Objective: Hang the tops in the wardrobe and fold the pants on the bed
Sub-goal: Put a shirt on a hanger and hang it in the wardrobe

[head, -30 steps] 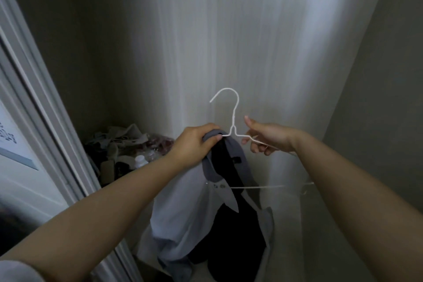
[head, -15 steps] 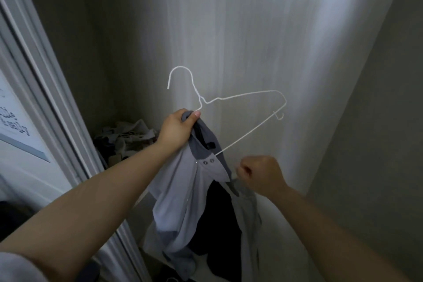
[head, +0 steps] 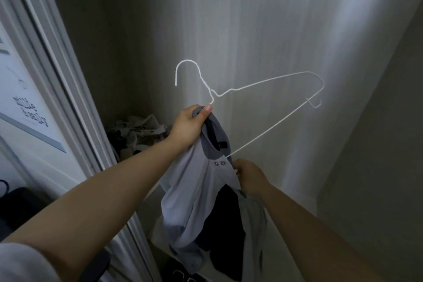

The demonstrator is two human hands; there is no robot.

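A light grey top with a darker collar and two snap buttons hangs in front of me inside the wardrobe. My left hand grips its collar together with the base of a white wire hanger, whose hook points up and left. The hanger's left arm sits inside the top; its right arm sticks out bare to the right. My right hand pinches the right side of the neck opening just below the hanger's bottom wire.
The pale back wall of the wardrobe is straight ahead, with a side wall at right. A white door frame runs down the left. A heap of clothes and small items lies on a shelf at left.
My right hand let go of the hanger, dropped down and took hold of the top's neck opening. My left hand tilted the hanger so its right arm swung up and out.
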